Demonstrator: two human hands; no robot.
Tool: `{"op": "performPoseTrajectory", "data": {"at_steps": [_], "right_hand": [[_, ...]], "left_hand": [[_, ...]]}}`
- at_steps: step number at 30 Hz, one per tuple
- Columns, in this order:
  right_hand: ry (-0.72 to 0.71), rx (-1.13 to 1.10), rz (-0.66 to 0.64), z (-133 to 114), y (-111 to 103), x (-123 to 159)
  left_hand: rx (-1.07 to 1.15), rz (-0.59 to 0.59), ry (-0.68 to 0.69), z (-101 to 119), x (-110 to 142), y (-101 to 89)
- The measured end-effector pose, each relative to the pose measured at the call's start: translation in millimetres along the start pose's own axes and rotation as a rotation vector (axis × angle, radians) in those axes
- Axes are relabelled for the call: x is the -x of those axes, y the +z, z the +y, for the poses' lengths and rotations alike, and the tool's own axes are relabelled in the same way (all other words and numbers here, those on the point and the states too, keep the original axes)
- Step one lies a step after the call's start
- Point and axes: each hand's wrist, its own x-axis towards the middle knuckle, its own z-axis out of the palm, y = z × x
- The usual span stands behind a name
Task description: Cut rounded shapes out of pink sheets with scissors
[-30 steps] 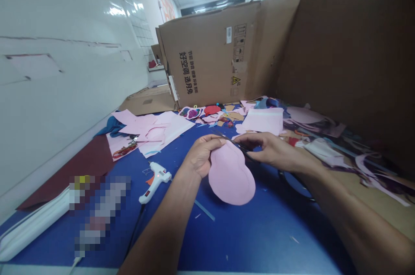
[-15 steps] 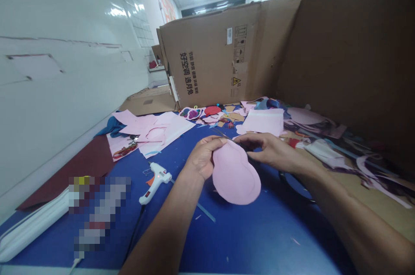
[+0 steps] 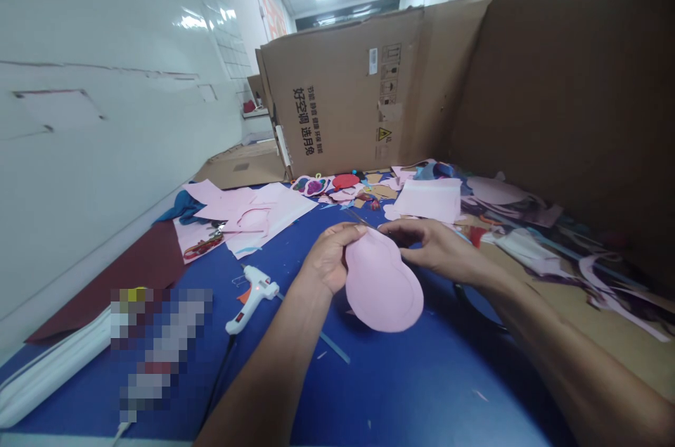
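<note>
My left hand [image 3: 333,254] pinches a gourd-shaped pink sheet [image 3: 384,285] by its upper left edge, thumb on top. A faint outline runs inside the sheet's rim. On the other side, my right hand [image 3: 435,247] is curled round scissors [image 3: 361,218]. Their thin blade points up and left past the top of the sheet, while the handles are mostly hidden by my fingers and the pink piece. Both hands are above the blue table surface [image 3: 369,377].
A white glue gun [image 3: 256,296] lies left of my left forearm, its dark cord running toward me. Pink sheets [image 3: 274,211] lie farther back. Scraps [image 3: 532,250] cover the right side. A large cardboard box [image 3: 342,95] closes off the back.
My right hand shifts slightly and its fingers draw a little closer round the scissors. The pink sheet and my left hand stay almost in place.
</note>
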Motion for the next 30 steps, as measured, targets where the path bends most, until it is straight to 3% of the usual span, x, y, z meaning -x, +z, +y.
{"op": "performPoseTrajectory", "data": {"at_steps": [30], "right_hand": [[-0.013,0.020,0.013,-0.3,5.7,-0.9]], "left_hand": [[0.012,0.000,-0.035,0.3,-3.1,-5.7]]}}
